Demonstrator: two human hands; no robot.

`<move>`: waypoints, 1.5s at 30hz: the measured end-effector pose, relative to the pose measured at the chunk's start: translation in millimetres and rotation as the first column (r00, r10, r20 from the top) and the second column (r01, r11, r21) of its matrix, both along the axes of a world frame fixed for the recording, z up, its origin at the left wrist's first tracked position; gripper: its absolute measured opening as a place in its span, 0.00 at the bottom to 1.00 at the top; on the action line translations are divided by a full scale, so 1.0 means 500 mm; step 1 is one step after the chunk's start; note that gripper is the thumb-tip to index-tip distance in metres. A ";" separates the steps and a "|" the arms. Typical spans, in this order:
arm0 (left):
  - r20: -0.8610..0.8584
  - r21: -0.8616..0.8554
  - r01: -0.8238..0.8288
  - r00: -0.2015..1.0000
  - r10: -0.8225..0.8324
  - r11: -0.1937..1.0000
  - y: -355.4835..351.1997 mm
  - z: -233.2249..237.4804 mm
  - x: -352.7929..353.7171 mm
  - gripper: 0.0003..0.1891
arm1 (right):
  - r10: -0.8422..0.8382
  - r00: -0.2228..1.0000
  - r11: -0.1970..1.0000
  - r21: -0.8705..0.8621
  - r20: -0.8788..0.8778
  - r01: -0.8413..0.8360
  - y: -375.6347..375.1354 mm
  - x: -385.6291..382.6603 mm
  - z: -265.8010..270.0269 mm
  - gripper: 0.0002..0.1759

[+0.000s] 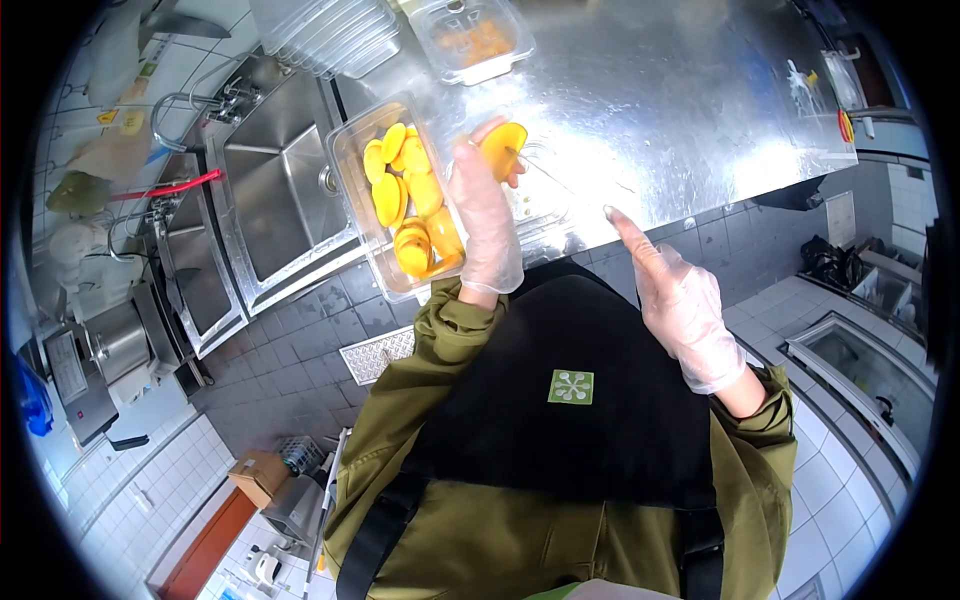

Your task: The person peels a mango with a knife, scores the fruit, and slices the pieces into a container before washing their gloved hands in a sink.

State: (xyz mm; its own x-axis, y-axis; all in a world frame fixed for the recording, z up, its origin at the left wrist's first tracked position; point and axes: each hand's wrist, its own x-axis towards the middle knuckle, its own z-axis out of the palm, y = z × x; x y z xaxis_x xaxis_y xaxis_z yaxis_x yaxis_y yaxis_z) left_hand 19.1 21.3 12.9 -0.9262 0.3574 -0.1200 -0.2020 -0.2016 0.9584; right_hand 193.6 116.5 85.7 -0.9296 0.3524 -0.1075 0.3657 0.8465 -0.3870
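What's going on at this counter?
A person in clear gloves is working at a steel counter. The left hand holds up a yellow fruit piece, right beside an open clear tub with more yellow pieces in it. The right hand is apart from the fruit, over by the counter's near edge; I can't tell whether it holds anything. A second tub with orange contents sits farther back.

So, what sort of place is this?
Probably a commercial kitchen: there's a large metal sink, a long steel counter, and a plastic tub of yellow slices.
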 end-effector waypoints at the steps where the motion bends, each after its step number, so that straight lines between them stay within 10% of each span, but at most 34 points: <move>1: 0.016 -0.006 -0.030 0.999 0.031 1.000 0.005 0.002 0.001 0.31 | 0.001 1.000 1.000 -0.001 0.011 -0.001 0.001 0.001 0.001 0.34; 40: 0.056 -0.018 -0.023 0.998 0.024 1.000 -0.003 0.022 -0.006 0.30 | -0.041 0.999 0.999 -0.026 -0.020 0.040 0.010 -0.006 -0.013 0.30; 45: 0.305 0.102 0.086 0.946 -0.114 0.991 -0.018 -0.025 -0.042 0.28 | -0.204 0.967 0.887 -0.447 -0.152 0.117 0.021 -0.004 -0.043 0.26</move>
State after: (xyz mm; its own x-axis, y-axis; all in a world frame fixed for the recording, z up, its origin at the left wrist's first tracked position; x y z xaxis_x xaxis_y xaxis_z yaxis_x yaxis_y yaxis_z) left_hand -2.0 12.1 0.3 -0.8073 0.4680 -0.3595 -0.5092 -0.2445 0.8252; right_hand 191.4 126.8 64.3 -0.8820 0.4579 -0.1114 0.3654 0.5152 -0.7753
